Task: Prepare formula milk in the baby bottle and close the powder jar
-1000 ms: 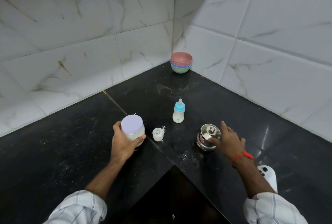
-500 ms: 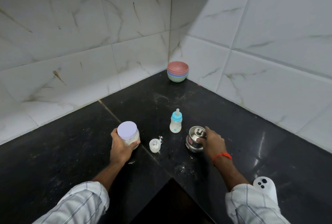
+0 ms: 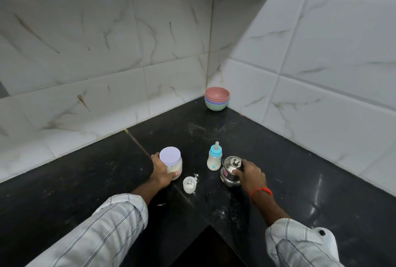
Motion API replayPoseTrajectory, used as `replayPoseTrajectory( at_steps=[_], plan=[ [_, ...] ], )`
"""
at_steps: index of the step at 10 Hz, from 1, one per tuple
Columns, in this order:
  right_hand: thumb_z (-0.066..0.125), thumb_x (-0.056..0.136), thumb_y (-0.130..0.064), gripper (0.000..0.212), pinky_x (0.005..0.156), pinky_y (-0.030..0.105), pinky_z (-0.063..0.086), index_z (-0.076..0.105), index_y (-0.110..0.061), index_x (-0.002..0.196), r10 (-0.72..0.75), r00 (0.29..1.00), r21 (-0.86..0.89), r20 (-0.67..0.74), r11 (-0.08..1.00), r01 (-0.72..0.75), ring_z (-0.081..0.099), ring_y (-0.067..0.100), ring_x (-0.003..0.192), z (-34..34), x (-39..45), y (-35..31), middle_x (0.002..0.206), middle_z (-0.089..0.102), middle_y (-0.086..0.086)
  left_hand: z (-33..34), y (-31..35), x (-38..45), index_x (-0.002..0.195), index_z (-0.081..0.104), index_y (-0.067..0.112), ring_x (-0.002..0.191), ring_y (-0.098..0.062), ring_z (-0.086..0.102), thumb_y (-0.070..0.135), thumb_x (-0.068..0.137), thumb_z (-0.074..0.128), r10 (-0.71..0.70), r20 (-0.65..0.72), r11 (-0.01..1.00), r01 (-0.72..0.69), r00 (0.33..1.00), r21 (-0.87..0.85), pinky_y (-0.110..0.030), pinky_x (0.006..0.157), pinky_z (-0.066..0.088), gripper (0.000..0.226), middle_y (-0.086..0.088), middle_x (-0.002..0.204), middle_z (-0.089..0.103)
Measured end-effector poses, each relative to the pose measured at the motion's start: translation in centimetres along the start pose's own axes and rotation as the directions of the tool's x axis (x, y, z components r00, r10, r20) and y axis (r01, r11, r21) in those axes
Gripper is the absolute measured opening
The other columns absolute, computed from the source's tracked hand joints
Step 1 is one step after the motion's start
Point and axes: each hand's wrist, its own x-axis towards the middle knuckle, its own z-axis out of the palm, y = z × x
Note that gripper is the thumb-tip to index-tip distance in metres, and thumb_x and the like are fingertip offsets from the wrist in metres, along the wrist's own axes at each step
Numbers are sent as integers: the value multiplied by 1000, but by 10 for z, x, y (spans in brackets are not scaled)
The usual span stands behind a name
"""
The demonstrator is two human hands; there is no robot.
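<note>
A black stone countertop (image 3: 85, 181) fills the lower half of the frame, meeting white marble-patterned wall tiles in a corner. Near the middle, the left hand (image 3: 162, 173) wraps its fingers around a clear glass powder jar (image 3: 173, 162) with a pale lilac lid (the lid sits on top, and white powder shows inside). Just right of it stands a small clear plastic measuring cup (image 3: 189, 184) dusted with powder. Further right, a small baby bottle (image 3: 214, 159) with a blue collar and teat stands upright, holding white liquid. Beside it, the right hand (image 3: 249, 175) curls its fingers around the side of a shiny steel lidded pot (image 3: 231, 171). A stack of pastel bowls (image 3: 216, 98) sits in the far corner, well apart.
</note>
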Motion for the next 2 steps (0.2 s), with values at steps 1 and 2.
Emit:
replayPoseTrajectory(
  at_steps=[1,2],
  plan=[
    [51,105,-39,55,120,51,26,41,-15,153,-5,999,8,-32,1000,6,39,24,148,-3,-2,7,159,43,5,-3,-2,-3,158,-18,8,156,-36,6,-1,68,87,-61,70,996,56,996,76,-47,127,16,139,-13,169,1],
    [43,108,-40,55,122,52,23,38,-14,156,-44,990,2,-135,999,45,31,23,152,-6,-6,12,163,37,7,-8,-3,-20,159,-15,12,157,-33,-11,6,76,80,1,-13,978,1,1000,208,-59,125,9,127,-6,170,-17]
  ],
)
